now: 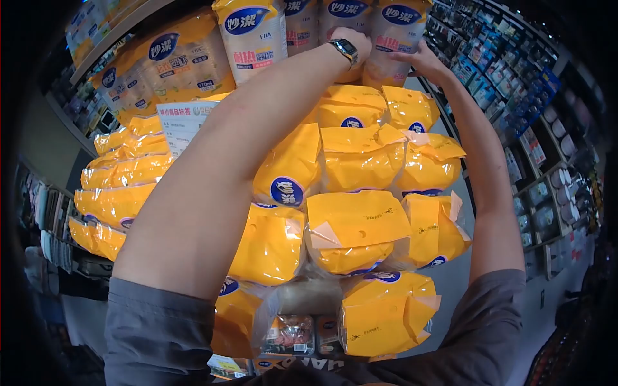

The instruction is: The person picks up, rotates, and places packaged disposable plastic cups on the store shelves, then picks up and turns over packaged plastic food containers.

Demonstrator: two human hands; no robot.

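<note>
At the top of a stack of yellow packages, my left hand (353,46) reaches behind the upright packs, a watch on its wrist. Its fingers are mostly hidden against the packs. My right hand (425,62) touches the right side of an upright yellow-and-clear pack of cups (391,45), thumb and fingers apart around its edge. Another upright pack (252,38) stands left of my left hand. Below both hands, yellow packages (360,157) lie in rows with their ends facing me.
A white price sign (182,122) stands left of my left forearm. Larger cup packs (183,61) stand at the upper left. Store shelves (499,83) with hanging goods line the right side. Boxed goods (290,334) sit low in front of me.
</note>
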